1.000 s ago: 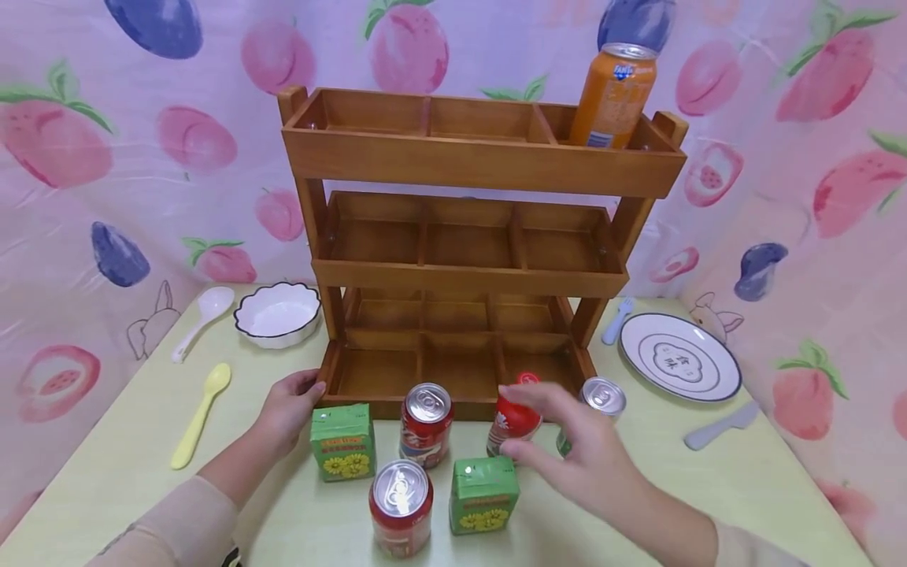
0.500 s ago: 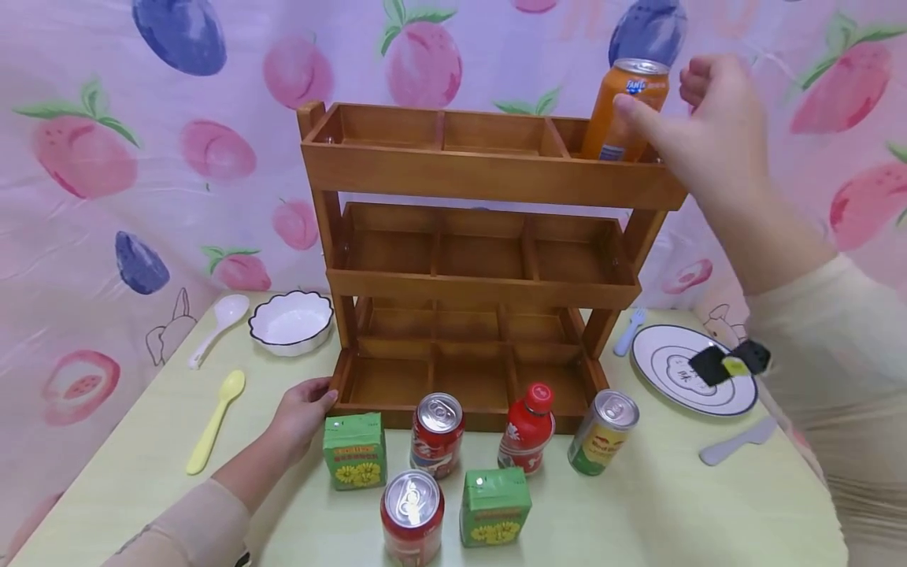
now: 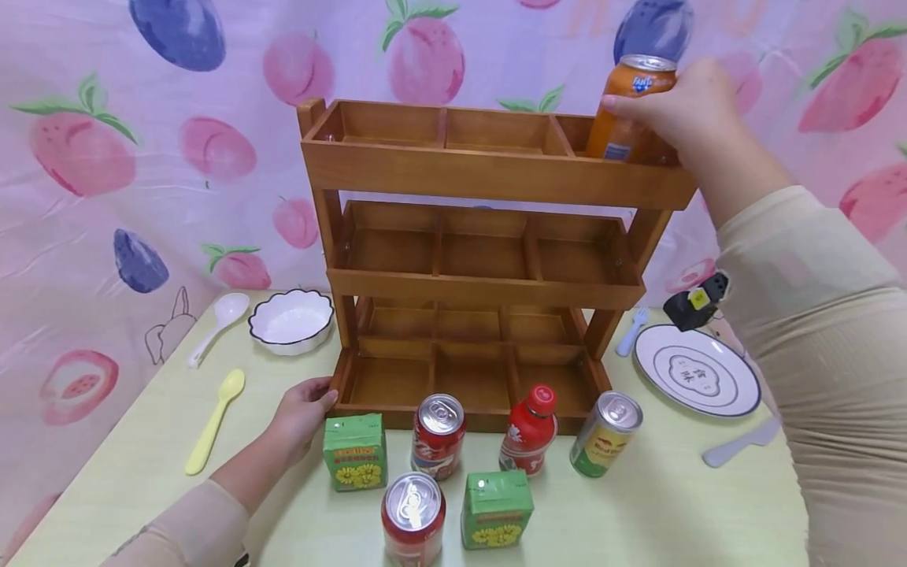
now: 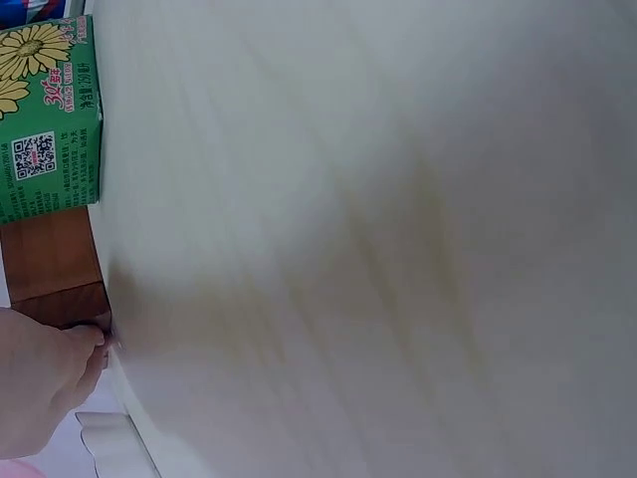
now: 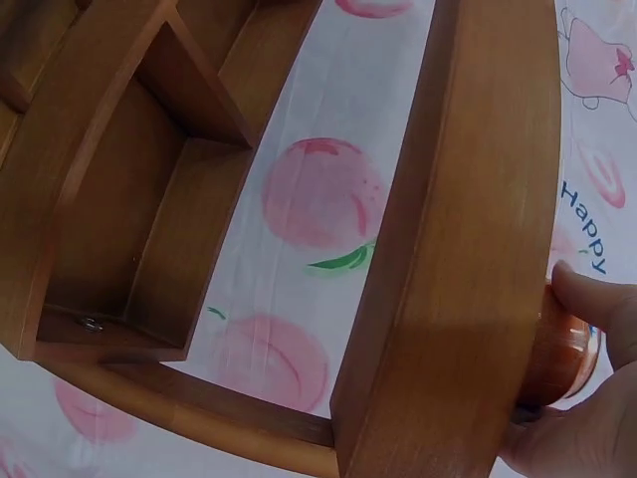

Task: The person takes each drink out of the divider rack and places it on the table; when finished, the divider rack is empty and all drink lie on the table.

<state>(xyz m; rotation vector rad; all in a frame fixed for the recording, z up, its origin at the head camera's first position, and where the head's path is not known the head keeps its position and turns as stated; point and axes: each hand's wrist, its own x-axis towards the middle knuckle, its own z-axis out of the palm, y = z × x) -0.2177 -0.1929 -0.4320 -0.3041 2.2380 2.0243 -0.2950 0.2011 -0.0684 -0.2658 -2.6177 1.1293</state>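
Observation:
My right hand (image 3: pixel 693 110) grips the orange soda can (image 3: pixel 623 110), with the thumb on its near left side. That can stands in the right compartment of the top tier of a brown wooden rack (image 3: pixel 496 173). In the right wrist view, thumb and fingers reach round the can (image 5: pixel 557 349) beyond the top board. My left hand (image 3: pixel 301 416) holds the rack's lower left corner; in the left wrist view its fingers curl at the wood's end. Beside it stands a green juice box (image 3: pixel 356 457).
Before the rack stand red cans (image 3: pixel 439 437), (image 3: pixel 414 520), a red bottle (image 3: pixel 529 433), a yellow-green can (image 3: pixel 605 437) and another green box (image 3: pixel 496 512). A white bowl (image 3: pixel 290 323) and spoons (image 3: pixel 216 421) lie left; a plate (image 3: pixel 697 370), fork (image 3: pixel 633 331) and knife (image 3: pixel 740 442) right.
My right hand has risen from above the red bottle to the top tier and taken hold of the orange can. The left hand stays at the rack's corner. The head view has shifted slightly.

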